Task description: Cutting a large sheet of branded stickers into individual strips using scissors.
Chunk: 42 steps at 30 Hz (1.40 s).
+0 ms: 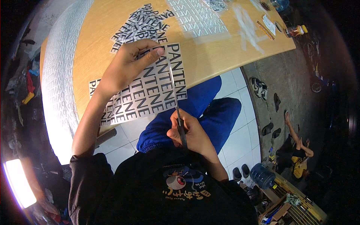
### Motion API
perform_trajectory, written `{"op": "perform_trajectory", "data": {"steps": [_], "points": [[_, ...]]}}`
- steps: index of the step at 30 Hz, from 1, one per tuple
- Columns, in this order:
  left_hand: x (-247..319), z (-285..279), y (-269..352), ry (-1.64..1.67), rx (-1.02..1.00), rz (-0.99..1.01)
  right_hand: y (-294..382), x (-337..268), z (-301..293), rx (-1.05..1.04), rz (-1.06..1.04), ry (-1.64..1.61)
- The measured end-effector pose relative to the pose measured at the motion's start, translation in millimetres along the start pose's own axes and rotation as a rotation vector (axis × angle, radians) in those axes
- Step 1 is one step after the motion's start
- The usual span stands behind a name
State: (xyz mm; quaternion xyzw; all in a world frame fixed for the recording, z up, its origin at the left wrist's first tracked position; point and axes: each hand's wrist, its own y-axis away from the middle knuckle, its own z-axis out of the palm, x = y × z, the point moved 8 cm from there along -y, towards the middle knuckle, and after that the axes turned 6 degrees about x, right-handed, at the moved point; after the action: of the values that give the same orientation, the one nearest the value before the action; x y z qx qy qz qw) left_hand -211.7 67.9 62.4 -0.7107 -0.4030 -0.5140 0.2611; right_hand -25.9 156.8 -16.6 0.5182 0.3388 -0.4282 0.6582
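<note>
My left hand (133,62) grips the far part of a sheet of printed stickers (146,92), its thumb pressed on top. The sheet bears repeated rows of black lettering and overhangs the table's near edge. My right hand (191,133) holds scissors (182,132) with dark handles. Their long, thin blade (173,80) lies along the gap between the outermost printed strip (177,71) and the row beside it. Beyond my left hand, a pile of cut lettered strips (140,24) lies loosely overlapped on the wooden table (208,66).
More lettered sheets (59,73) cover the table's left side, and another sheet (205,21) lies at the back. Crumpled clear film (247,28), a pencil (265,30) and a yellow-capped bottle (296,30) are at the right. Another person (299,160) sits on the ground beyond a water jug (263,175).
</note>
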Motion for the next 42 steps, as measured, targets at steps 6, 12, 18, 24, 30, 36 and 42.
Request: {"op": "perform_trajectory", "data": {"steps": [6,12,18,24,30,36,42], "points": [[2,7,1,-0.051,-0.059,0.031,-3,-6,2,0.009,-0.042,-0.023],[0,3,1,-0.038,-0.035,0.042,-9,-13,6,-0.022,-0.048,-0.042],[-3,2,0,-0.046,-0.038,0.021,-11,-13,3,-0.015,-0.030,-0.028],[1,0,-1,-0.042,-0.025,0.073,-12,-17,1,0.003,0.006,0.029],[2,-8,-1,-0.020,0.006,0.015,-17,-22,1,0.007,0.034,0.019],[2,-18,-4,-0.040,0.050,-0.028,-31,-27,1,-0.003,-0.038,0.111],[3,-14,0,-0.038,0.118,-0.042,-29,-54,-3,-0.056,-0.111,0.183]]}}
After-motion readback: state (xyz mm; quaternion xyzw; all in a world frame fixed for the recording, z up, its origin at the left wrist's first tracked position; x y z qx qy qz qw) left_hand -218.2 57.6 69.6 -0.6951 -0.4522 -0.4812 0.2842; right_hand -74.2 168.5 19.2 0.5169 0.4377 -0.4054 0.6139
